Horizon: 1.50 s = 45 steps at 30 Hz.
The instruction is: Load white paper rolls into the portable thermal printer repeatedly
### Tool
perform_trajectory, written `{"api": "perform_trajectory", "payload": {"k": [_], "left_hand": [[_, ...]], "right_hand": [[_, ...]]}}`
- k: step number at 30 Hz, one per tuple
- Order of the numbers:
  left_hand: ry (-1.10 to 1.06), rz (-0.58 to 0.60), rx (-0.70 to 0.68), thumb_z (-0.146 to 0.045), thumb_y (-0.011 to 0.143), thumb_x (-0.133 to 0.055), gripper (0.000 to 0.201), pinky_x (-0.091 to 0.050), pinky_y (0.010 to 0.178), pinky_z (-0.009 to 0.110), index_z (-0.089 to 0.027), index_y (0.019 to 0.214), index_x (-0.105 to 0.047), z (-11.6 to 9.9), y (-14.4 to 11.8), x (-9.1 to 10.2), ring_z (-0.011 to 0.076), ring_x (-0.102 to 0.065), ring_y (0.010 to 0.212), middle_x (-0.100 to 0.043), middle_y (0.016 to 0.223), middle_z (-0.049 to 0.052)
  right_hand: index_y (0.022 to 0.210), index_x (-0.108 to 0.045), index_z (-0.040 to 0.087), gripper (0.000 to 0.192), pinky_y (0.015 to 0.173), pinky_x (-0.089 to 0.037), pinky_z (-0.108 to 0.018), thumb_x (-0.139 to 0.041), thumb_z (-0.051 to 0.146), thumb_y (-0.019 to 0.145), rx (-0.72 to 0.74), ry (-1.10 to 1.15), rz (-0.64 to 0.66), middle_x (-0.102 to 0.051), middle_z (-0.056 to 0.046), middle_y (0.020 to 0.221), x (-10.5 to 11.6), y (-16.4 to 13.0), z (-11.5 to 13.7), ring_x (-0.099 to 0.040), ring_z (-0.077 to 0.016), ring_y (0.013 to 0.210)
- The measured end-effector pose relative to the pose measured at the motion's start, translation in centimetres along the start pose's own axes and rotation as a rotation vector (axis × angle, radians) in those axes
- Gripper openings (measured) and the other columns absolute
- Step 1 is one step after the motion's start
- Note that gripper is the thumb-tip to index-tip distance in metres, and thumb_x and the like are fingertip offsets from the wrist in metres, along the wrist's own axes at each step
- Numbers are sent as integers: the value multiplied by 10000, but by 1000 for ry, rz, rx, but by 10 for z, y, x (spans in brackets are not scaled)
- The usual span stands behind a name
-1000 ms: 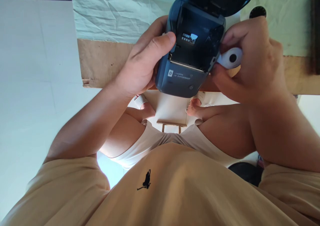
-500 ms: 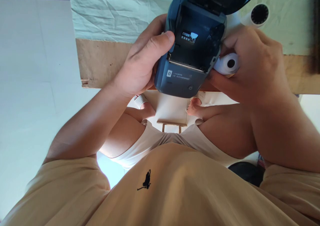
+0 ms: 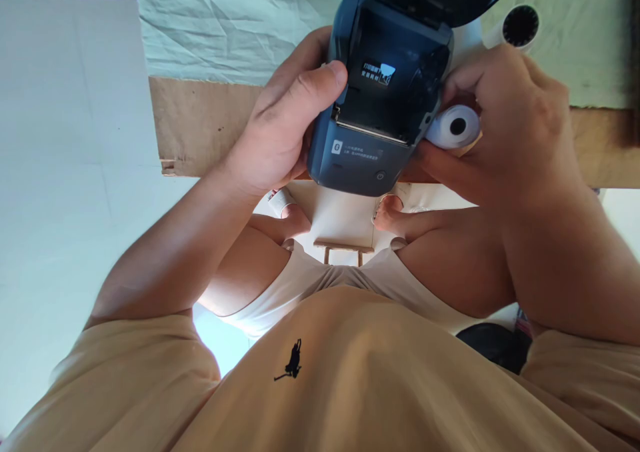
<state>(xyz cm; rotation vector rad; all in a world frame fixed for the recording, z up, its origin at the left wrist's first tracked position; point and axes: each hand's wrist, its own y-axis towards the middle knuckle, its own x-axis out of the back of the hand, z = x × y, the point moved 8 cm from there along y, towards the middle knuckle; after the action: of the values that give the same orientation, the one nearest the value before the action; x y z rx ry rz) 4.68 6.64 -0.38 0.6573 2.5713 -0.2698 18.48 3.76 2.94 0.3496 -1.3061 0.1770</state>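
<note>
A dark blue label printer [image 3: 385, 99] with its lid swung open is held over the table's near edge. My left hand [image 3: 285, 125] grips its left side, thumb resting on the rim of the empty paper bay. My right hand [image 3: 505, 125] holds a small white paper roll [image 3: 454, 127] against the printer's right side, fingers curled around it.
A second white roll [image 3: 517, 25] lies on the pale wrinkled cloth [image 3: 225, 25] behind my right hand. The cloth covers a brown wooden table [image 3: 200, 125]. Below the edge are my knees, a small wooden stool [image 3: 343, 249] and pale floor tiles [image 3: 65, 139].
My right hand has shifted slightly, uncovering the second roll on the cloth behind it. The roll in my fingers has stayed beside the printer. The left hand is unchanged.
</note>
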Motion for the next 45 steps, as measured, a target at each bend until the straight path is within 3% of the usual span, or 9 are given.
{"api": "perform_trajectory", "payload": {"k": [10,19,25,45], "left_hand": [[61,-41,27,-277,747,-414,158,-365,553,308,-314,793,-561,1,-1,1,157,-483,648,-522,757,17],[74,-35,31,-271,749,-409,153,-436,603,305,-323,816,-536,2,1,2,170,-525,745,-560,807,4],[76,-43,26,-275,753,-402,147,-415,565,315,-315,798,-537,1,-1,1,173,-521,692,-548,780,17],[88,-44,41,-288,740,-405,155,-431,634,322,-325,824,-530,3,-1,2,189,-546,782,-587,845,-6]], "right_hand": [[893,-406,202,343,686,-455,-220,-539,401,646,38,-17,-5,-506,7,821,-1,0,1,-510,-82,809],[878,-404,203,327,680,-453,-226,-521,416,659,41,-24,2,-510,7,833,-1,2,1,-511,-88,807],[870,-394,207,320,674,-438,-230,-525,404,654,16,-13,24,-519,13,861,-2,2,0,-505,-88,802],[866,-402,205,323,642,-430,-217,-529,407,648,15,-25,9,-516,15,842,-2,0,-1,-504,-80,775]]}}
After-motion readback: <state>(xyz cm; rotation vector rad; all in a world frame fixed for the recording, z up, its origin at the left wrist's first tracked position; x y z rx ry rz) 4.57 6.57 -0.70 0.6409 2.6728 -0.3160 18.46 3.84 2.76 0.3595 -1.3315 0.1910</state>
